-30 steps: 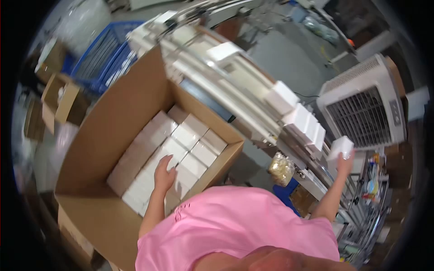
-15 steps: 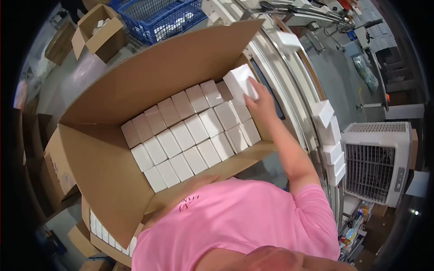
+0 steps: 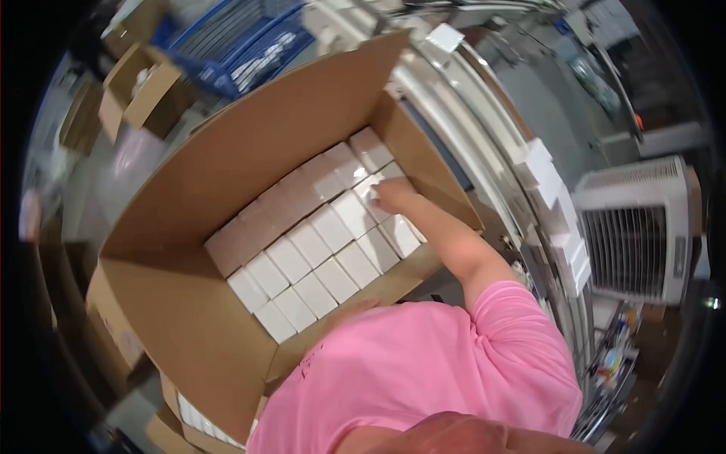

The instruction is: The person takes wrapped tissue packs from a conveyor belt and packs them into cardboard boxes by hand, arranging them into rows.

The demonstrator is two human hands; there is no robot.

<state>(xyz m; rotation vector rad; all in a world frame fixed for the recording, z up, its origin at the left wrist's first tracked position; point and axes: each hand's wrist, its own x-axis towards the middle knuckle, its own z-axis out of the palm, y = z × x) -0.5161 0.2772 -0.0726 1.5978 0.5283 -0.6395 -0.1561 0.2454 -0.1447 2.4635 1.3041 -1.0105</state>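
Observation:
A large open cardboard carton (image 3: 249, 144) holds several white boxes (image 3: 329, 228) packed in three rows. My right hand (image 3: 395, 195) is inside it near the far right corner, fingers curled down and touching the box tops, with nothing visible in them. At the upper right end of the packed rows lies a white box (image 3: 370, 149). Only a little of my left hand (image 3: 355, 312) shows, low at the carton's near edge, beside the pink shirt; its fingers are mostly hidden.
Right of the carton runs a conveyor (image 3: 484, 121) with several white boxes (image 3: 556, 200) on its far side. An air cooler (image 3: 635, 234) stands beyond. Behind the carton are a blue basket (image 3: 227, 38) and a smaller open carton (image 3: 155, 94). More white boxes (image 3: 204, 424) sit at the lower left.
The white box that my right hand held above the carton is down in the back row's end gap. My right hand has let it go and moved down and left onto the packed boxes.

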